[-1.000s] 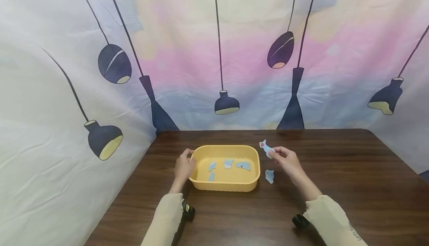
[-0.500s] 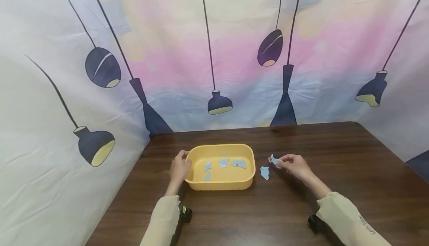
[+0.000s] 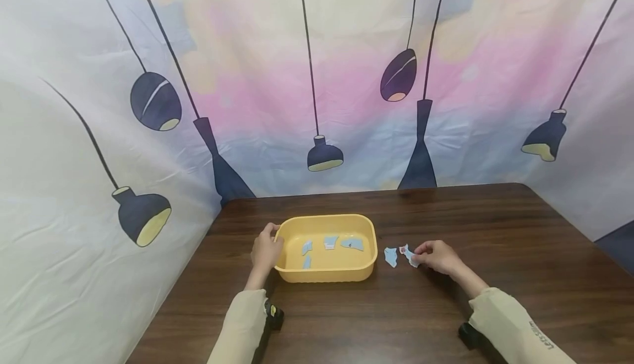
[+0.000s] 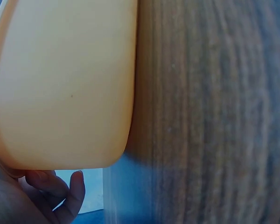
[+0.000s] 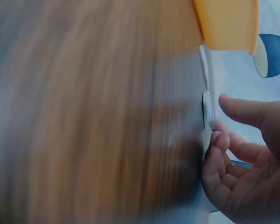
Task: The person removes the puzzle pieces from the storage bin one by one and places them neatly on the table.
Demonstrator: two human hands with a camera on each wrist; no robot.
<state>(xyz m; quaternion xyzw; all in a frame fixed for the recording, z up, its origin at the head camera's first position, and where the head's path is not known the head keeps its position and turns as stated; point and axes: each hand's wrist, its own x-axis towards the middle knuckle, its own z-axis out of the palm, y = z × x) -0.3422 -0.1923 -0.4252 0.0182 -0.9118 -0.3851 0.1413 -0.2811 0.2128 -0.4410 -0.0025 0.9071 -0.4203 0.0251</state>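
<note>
For steadiness, seemingly, yellow oblong plastic tub (image 3: 324,276) was gripped by left hand (image 3: 266,251); under loose right hand (image 3: 438,256), jagged blue piece (image 3: 409,254) was touched.

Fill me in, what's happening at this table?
A person has both hands busy around a yellow tray on a dark wooden table. The left hand grips the tray's left end. The right hand has its fingers at a light-blue piece with a red patch, down by the table surface right of the tray, beside a plain light-blue piece. Four more pieces lie inside the tray.
</note>
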